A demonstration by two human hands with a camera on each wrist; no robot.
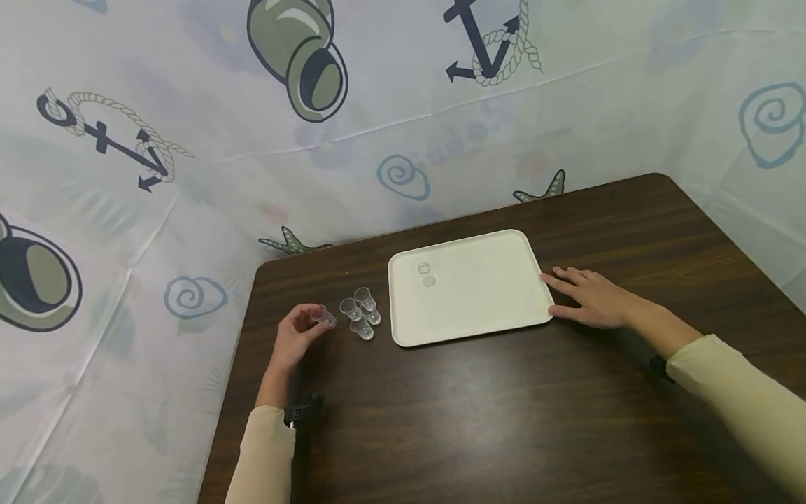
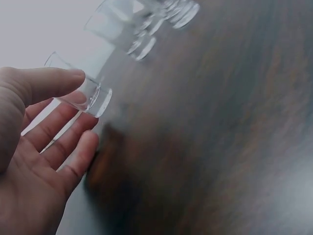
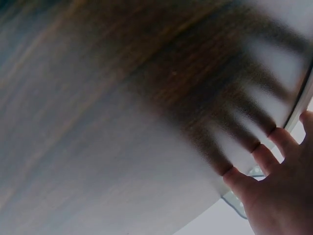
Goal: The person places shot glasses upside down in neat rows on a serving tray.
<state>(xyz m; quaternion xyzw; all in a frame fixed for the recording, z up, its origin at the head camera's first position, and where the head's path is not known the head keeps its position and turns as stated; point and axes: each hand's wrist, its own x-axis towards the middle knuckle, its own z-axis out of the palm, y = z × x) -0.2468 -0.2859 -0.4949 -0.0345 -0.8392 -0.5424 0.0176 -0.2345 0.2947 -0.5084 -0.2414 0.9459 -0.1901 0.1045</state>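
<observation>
Between its thumb and fingertips, my left hand [image 1: 296, 334] pinches a small clear shot glass [image 1: 324, 317], which leans in the grip. The left wrist view shows the thick base of this shot glass [image 2: 100, 100] pointing away from the palm. Several similar shot glasses [image 1: 362, 329] stand in a cluster just right of that hand. Farther right lies a cream tray [image 1: 472, 308], with one clear glass [image 1: 429, 281] on its left part, its smaller round end uppermost. At the tray's right edge, my right hand [image 1: 592, 299] rests with straight, spread fingers, thumb and fingertips at the rim.
The dark wooden table [image 1: 478, 413] reaches out on all sides of the tray, its back edge close behind. Beyond hangs a pale cloth [image 1: 352, 189] printed with anchors and shells, also along the left side. A black band [image 1: 302, 411] circles the left wrist.
</observation>
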